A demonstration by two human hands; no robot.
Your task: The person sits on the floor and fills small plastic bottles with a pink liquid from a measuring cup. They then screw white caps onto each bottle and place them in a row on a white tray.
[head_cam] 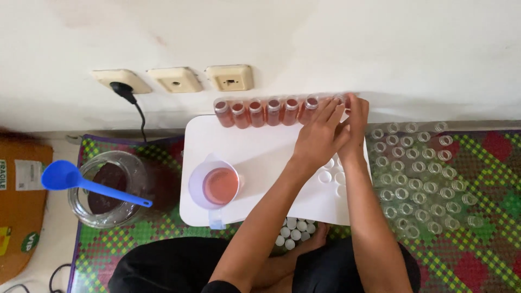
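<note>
At the wall, both hands — left hand (319,135), right hand (355,127) — fingers gripping a small bottle (341,101).

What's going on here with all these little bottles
A person seated on a patterned mat has both hands, left hand and right hand, at the right end of a row of filled bottles along the white board's back edge. A jug of reddish liquid stands on the board, empty bottles crowd the mat to the right, and white caps lie nearby.

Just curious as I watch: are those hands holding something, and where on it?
Both the left hand and right hand close around the top of a small filled bottle, mostly hidden, at the row's right end.
</note>
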